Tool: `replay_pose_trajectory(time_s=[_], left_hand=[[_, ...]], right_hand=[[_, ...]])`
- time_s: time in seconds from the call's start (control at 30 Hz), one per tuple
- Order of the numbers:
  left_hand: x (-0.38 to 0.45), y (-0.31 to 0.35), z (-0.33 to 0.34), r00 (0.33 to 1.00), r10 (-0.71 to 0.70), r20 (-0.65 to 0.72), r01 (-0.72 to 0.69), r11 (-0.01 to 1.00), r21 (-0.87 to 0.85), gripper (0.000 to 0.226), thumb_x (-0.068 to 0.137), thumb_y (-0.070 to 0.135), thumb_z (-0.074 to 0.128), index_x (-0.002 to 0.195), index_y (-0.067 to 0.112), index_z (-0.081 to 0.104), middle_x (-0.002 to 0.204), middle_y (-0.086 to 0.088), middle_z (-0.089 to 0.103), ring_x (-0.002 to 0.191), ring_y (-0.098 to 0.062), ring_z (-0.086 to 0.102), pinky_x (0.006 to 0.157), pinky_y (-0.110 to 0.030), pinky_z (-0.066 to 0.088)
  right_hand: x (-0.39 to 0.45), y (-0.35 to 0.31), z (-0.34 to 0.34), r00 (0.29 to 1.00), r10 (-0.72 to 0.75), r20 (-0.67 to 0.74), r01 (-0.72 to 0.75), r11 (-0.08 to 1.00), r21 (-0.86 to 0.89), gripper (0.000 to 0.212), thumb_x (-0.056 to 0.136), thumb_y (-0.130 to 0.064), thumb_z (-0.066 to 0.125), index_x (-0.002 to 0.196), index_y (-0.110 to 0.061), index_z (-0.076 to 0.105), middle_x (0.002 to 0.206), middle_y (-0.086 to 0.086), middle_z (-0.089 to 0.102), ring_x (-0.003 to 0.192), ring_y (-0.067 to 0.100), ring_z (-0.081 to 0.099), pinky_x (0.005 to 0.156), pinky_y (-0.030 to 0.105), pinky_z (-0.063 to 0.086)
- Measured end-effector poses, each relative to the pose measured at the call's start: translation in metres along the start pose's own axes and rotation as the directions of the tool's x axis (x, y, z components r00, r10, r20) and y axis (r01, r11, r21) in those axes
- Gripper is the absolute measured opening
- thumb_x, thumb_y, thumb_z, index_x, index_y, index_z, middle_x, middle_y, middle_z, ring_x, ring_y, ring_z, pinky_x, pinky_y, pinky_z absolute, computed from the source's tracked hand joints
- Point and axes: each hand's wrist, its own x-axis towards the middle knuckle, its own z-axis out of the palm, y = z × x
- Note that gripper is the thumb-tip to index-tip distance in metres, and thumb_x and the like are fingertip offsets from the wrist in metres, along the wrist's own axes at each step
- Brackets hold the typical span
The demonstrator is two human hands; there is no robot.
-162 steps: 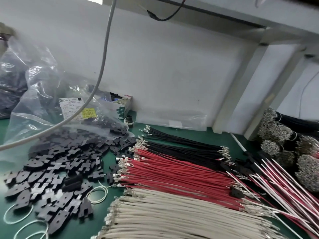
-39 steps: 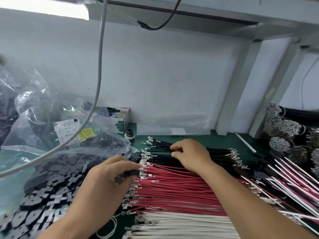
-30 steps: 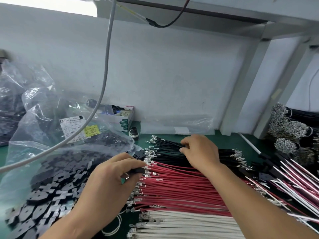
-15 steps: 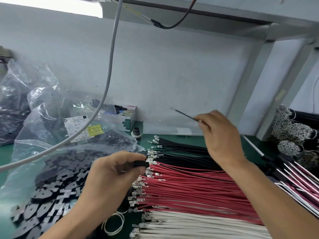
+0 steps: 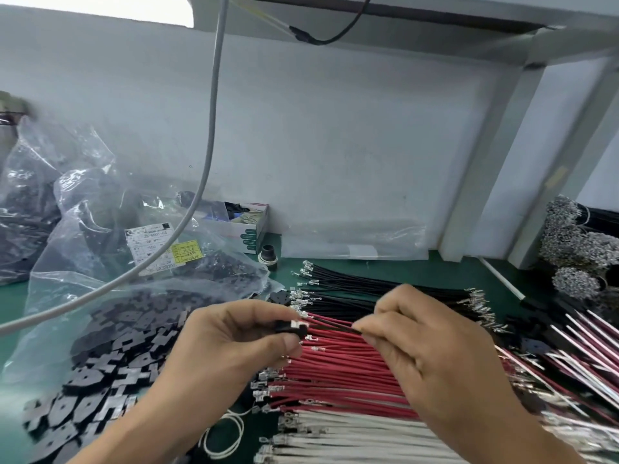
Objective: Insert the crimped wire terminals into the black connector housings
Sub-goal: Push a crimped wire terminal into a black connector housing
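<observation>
Head view, left hand: the left hand (image 5: pixel 234 343) is raised over the tabletop (image 5: pixel 435 269), its thumb and fingertips pinching a small black connector housing (image 5: pixel 290 328).
Head view, right hand: the right hand (image 5: pixel 432 349) faces it, its grip pressed together on a single black wire (image 5: pixel 330 327) just behind the free end.
Terminal: the wire's crimped terminal (image 5: pixel 299 324) sits at the mouth of the housing; whether it has clicked home I cannot tell, since the fingers and some blur hide the joint.
Wire stock: black wires (image 5: pixel 385 289) lie farthest back, red wires (image 5: pixel 338 373) under the hands and white wires (image 5: pixel 351 437) nearest, all in rows with terminals pointing left.
Housing stock: a heap of loose black housings (image 5: pixel 110 363) spills from a clear plastic bag (image 5: pixel 83 262) on the left.
Right edge: more wires (image 5: pixel 569 346) lie slanted there, too blurred to say whether any carry a housing.
Other things: a small box (image 5: pixel 248 226) stands by the back wall, and a grey cable (image 5: pixel 207 155) hangs across the view.
Progress: this looks like an early wire going into one housing. Judging by the full rows and the big heap, nearly all of the job is left.
</observation>
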Motion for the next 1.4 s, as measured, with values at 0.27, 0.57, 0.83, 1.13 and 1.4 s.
replay_pose_trajectory(time_s=[0.27,0.57,0.83,1.13,1.4], left_hand=[[-0.002,0.000,0.009,0.998,-0.039,0.051,0.040,0.999,-0.023,0.029,0.062,0.003,0.082,0.089,0.013,0.083,0.083,-0.023,0.077,0.076,-0.032,0.078,0.064,-0.027,0.063],[-0.003,-0.001,0.012,0.999,-0.028,0.033,0.028,1.000,0.000,0.028,0.060,-0.001,0.081,0.086,0.010,0.083,0.078,-0.026,0.076,0.072,-0.032,0.078,0.061,-0.025,0.062],[-0.006,-0.008,0.019,0.983,0.167,0.081,-0.182,0.954,0.237,0.023,0.060,0.007,0.084,0.082,0.015,0.084,0.088,-0.013,0.078,0.076,-0.030,0.076,0.071,-0.028,0.063],[-0.006,-0.011,0.018,0.997,0.061,0.057,-0.070,0.984,0.167,0.026,0.061,0.006,0.082,0.084,0.019,0.084,0.075,-0.018,0.077,0.068,-0.029,0.077,0.063,-0.025,0.063],[-0.007,-0.011,0.019,0.998,0.039,0.055,-0.046,0.991,0.124,0.026,0.057,0.012,0.084,0.083,0.018,0.084,0.075,-0.017,0.077,0.067,-0.027,0.077,0.062,-0.021,0.061]], right_hand=[[-0.014,0.014,0.001,0.990,0.137,0.013,-0.138,0.981,0.139,0.021,0.091,-0.023,0.063,0.104,-0.026,0.080,0.084,-0.013,0.057,0.071,0.007,0.054,0.059,0.018,0.043],[-0.018,0.017,-0.002,0.974,0.193,0.120,-0.220,0.935,0.280,0.020,0.091,-0.028,0.063,0.100,-0.031,0.080,0.086,-0.017,0.059,0.077,0.009,0.059,0.065,0.013,0.042],[-0.019,0.014,0.002,0.988,0.117,0.104,-0.122,0.991,0.047,0.010,0.089,-0.015,0.076,0.094,-0.024,0.077,0.085,-0.013,0.057,0.073,0.007,0.051,0.052,0.026,0.047],[-0.022,0.006,0.012,0.994,0.099,0.044,-0.098,0.995,-0.010,0.007,0.094,-0.016,0.071,0.096,-0.020,0.075,0.085,-0.008,0.057,0.073,0.013,0.052,0.048,0.031,0.047],[-0.022,0.001,0.018,0.988,0.148,0.046,-0.153,0.981,0.117,0.023,0.096,-0.032,0.054,0.088,-0.023,0.073,0.088,-0.014,0.060,0.079,0.008,0.058,0.058,0.028,0.051]])
